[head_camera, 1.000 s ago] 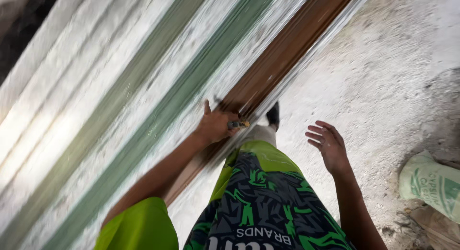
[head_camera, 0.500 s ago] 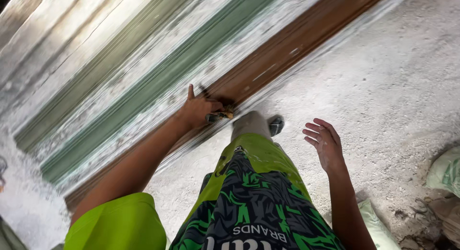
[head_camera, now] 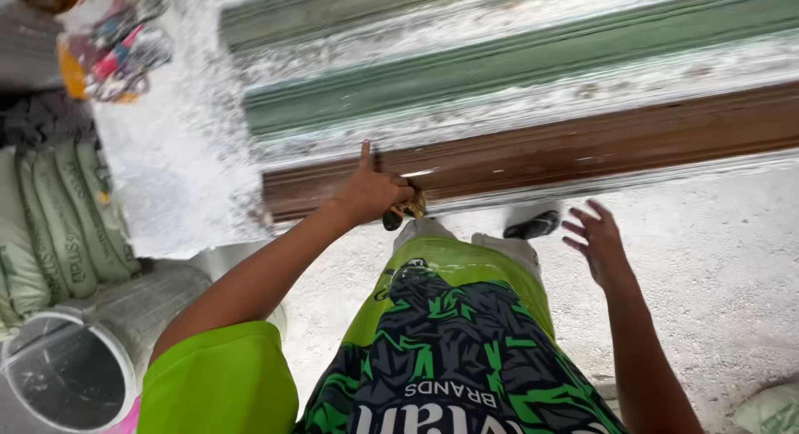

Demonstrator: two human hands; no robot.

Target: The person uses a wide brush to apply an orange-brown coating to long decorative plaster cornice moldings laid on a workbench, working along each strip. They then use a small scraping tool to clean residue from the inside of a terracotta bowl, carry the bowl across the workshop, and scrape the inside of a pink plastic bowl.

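My left hand [head_camera: 373, 193] is closed around a small dark tool with a yellowish handle [head_camera: 405, 210], pressed against the near end of a long brown moulded strip [head_camera: 583, 147]. The forefinger points up along the strip. My right hand [head_camera: 597, 243] hovers with fingers spread over the dusty floor, holding nothing, just below the strip. Beyond the brown strip lie long green strips [head_camera: 499, 68] coated in white dust. My knee in green patterned shorts [head_camera: 454, 317] fills the lower middle, with a dark shoe [head_camera: 533, 226] by the strip.
Stacked pale green sacks [head_camera: 58, 226] lie at the left. A white bucket [head_camera: 71, 376] stands at the lower left. Colourful clutter [head_camera: 116, 51] sits at the top left. Another sack corner [head_camera: 770, 409] shows at the lower right. The floor [head_camera: 716, 259] is white with dust.
The view has swung left, so the strips now run nearly level and their near ends, the sacks and the bucket show. My left hand has stayed on the brown strip; my right hand remains spread.
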